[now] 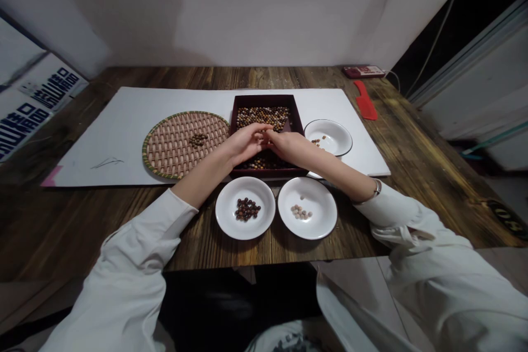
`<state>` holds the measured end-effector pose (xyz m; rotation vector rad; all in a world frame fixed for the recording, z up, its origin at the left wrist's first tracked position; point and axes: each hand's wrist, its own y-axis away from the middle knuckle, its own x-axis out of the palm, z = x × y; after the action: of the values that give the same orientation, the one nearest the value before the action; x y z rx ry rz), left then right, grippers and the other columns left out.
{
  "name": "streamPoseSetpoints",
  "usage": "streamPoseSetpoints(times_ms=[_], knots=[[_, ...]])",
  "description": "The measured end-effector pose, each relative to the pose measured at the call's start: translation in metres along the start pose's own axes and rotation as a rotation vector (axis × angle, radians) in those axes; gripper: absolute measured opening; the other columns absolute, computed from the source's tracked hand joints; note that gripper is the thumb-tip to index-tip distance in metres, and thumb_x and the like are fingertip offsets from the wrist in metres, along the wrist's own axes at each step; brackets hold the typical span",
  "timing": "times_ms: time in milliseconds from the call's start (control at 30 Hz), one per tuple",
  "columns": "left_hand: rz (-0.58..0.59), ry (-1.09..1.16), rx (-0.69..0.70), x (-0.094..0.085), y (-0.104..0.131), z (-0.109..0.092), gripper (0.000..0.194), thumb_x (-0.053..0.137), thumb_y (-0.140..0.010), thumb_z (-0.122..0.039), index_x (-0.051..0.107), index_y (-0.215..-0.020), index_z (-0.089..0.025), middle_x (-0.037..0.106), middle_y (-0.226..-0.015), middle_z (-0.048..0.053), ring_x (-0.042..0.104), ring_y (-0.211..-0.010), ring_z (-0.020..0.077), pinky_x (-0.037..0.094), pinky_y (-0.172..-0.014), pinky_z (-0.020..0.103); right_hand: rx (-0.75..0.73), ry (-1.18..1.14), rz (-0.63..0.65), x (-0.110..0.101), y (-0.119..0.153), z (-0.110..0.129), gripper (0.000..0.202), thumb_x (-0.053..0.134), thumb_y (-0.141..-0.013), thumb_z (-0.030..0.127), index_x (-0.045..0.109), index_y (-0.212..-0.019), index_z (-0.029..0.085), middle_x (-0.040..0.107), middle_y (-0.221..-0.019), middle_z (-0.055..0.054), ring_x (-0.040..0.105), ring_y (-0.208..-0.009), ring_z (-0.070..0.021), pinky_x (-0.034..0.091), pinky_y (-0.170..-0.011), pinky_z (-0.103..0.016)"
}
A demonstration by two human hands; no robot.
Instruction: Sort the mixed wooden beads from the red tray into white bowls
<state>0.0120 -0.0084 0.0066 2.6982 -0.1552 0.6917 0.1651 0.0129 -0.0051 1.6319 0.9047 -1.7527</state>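
Observation:
Both of my hands meet over a dark red box (pixel 303 158) full of small round beads (pixel 264 115) in brown, yellow and cream. My left hand (pixel 248 143) is turned palm inward, its fingers stretched toward the right hand and the thumb apart. My right hand (pixel 286 146) has its fingers pressed together against the left fingertips; whatever they pinch is hidden. Just in front stand two white dishes: the left dish (pixel 223 214) bears dark brown beads (pixel 247 209), and the right dish (pixel 325 223) bears several cream beads (pixel 301 212).
A round woven tray (pixel 165 148) with a small heap of brownish beads (pixel 198 140) lies left of the box. Right of it, a white dish (pixel 340 140) contains a few light brown pieces. A white board (pixel 111 137) lies beneath. A red comb (pixel 365 104) and a phone-like device (pixel 363 71) lie at the back right.

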Motion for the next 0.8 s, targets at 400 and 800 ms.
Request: streamPoseSetpoints(times_ms=[400,800], knots=[[-0.063,0.1,0.051,-0.003,-0.004,0.0,0.014,0.048,-0.08,-0.01,0.062,-0.076,-0.01,0.061,-0.07,0.005,0.059,-0.074,0.0118,0.049,-0.079,0.024,0.069,-0.015,-0.082,0.003,0.0,-0.001,0.032,0.031,-0.097,0.023,0.042,-0.124,0.011,0.07,-0.096,-0.015,0.065,-0.083,-0.0238,0.037,-0.064,-0.028],[0.056,-0.036,0.201,-0.017,-0.007,0.005,0.034,0.054,-0.062,0.006,0.061,-0.089,-0.014,0.067,-0.091,0.002,0.062,-0.095,0.0116,0.044,-0.092,0.024,0.078,-0.054,-0.062,-0.002,0.003,0.003,0.045,0.037,-0.094,0.025,0.031,-0.136,0.01,0.071,-0.095,-0.014,0.065,-0.076,-0.0236,0.039,-0.062,-0.028]])
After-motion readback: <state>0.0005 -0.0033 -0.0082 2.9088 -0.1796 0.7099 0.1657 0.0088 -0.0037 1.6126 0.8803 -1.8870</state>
